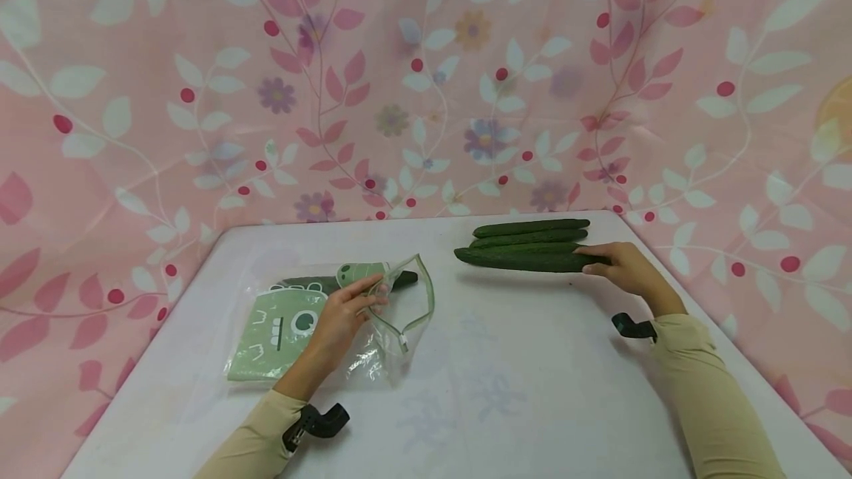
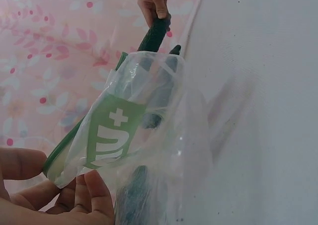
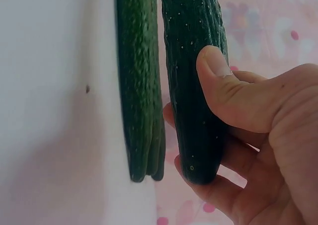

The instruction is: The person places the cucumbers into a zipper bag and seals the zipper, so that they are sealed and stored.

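My left hand [image 1: 341, 322] pinches the green-edged rim of a clear zip bag [image 1: 278, 338] printed with a green one-eyed monster. Its mouth gapes toward the right, and a white slider hangs at the lower corner. One cucumber [image 1: 404, 282] lies inside the bag, its dark end showing near the mouth. At the right, my right hand [image 1: 622, 266] grips another cucumber [image 1: 522, 258] by its near end, thumb on one side and fingers round the other. In the right wrist view this held cucumber [image 3: 191, 86] is apart from the cucumbers [image 3: 139, 86] beside it.
Two more cucumbers [image 1: 532, 228] lie side by side at the back right of the white-covered table [image 1: 506, 405]. A pink floral curtain [image 1: 426, 94] hangs behind the table and along its sides. Each wrist carries a small black camera mount [image 1: 322, 423].
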Tool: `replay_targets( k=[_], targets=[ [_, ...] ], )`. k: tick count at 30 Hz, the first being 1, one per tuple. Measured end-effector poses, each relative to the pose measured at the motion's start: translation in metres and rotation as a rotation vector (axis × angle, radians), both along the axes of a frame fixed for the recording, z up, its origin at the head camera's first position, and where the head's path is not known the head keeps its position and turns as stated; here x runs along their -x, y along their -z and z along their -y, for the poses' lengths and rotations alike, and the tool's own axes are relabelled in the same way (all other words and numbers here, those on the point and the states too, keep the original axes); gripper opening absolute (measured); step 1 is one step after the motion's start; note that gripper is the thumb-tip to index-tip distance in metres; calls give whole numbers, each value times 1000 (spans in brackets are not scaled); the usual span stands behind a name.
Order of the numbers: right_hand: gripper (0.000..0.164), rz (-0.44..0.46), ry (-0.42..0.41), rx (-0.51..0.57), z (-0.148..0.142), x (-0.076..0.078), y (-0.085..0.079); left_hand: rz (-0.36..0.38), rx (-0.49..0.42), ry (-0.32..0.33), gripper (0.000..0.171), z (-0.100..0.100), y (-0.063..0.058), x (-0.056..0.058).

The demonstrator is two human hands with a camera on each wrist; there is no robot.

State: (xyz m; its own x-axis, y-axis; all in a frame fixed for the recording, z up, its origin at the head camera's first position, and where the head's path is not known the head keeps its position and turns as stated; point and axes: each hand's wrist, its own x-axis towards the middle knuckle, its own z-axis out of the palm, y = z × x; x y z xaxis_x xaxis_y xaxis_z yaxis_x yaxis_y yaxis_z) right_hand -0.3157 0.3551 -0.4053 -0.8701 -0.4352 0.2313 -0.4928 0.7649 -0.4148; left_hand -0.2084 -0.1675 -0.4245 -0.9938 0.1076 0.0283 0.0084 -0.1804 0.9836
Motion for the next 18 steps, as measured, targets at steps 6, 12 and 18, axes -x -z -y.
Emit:
replay_targets(
  k=[6,12,18],
  targets=[
    [40,-22,-33,9,13,-3,-4,-4,5,1,46,0,1,0],
    [42,53,-42,31,27,-1,-2,-3,7,12,47,0,-1,0],
    [41,46,-74,60,43,-3,-3,-8,13,13,47,1,-1,0]
  ],
)
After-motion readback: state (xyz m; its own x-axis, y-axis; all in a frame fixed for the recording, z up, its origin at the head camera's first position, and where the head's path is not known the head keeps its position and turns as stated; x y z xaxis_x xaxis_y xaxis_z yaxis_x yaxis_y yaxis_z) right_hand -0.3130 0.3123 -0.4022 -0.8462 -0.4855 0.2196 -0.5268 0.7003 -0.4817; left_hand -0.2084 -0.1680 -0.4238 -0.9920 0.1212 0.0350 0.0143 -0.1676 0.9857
